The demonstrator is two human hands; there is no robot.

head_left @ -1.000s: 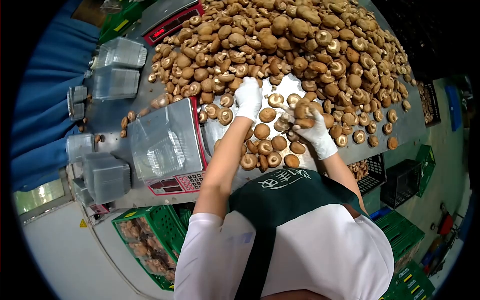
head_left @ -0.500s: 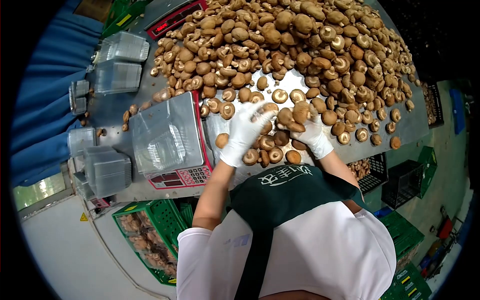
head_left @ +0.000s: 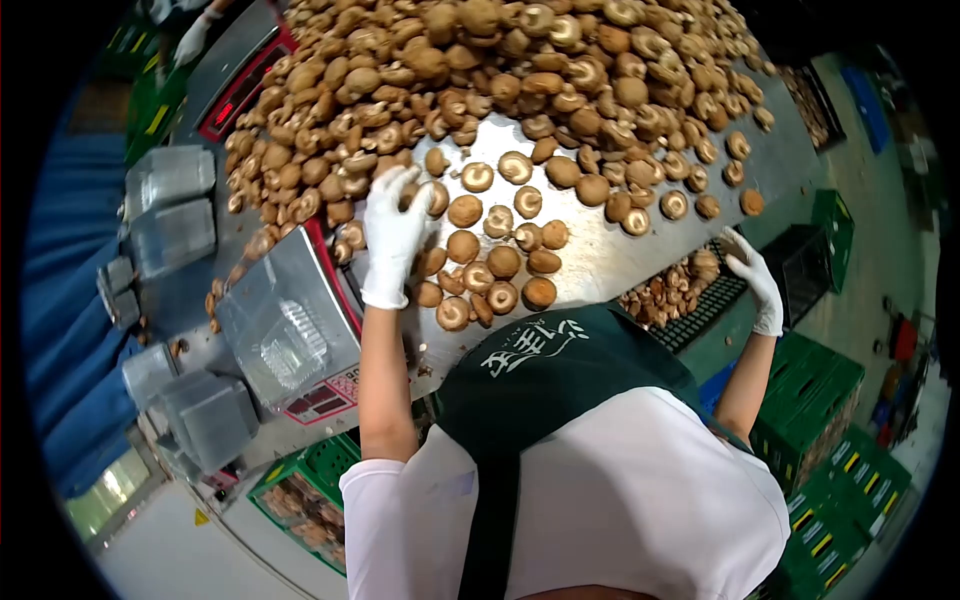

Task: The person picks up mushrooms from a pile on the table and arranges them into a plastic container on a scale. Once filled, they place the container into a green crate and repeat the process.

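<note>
My left hand [head_left: 388, 240], in a white glove, reaches over the near left edge of the mushroom pile. Its fingers are curled around a brown shiitake mushroom, which they mostly hide. Another shiitake mushroom [head_left: 437, 198] lies right beside the fingertips. Out to the right, my right hand [head_left: 752, 280], also gloved, hangs above a black crate [head_left: 690, 325] with its fingers apart and nothing gripped. Mushrooms and stems [head_left: 665, 295] lie in that crate. Between my hands, several loose shiitake mushrooms [head_left: 503, 262] rest on the metal table [head_left: 590, 255], some caps down.
A large mushroom heap [head_left: 480, 70] covers the far table. At left are a red-edged scale [head_left: 335, 395] bearing a clear plastic box [head_left: 290, 345], and stacked clear boxes [head_left: 205, 420]. Green crates [head_left: 805, 390] stand low right. Another person's gloved hand [head_left: 195, 38] shows at top left.
My right hand has left the mushrooms it held over the table and moved right, above the black crate, fingers now apart. My left hand has shifted left among the mushrooms. The view has shifted.
</note>
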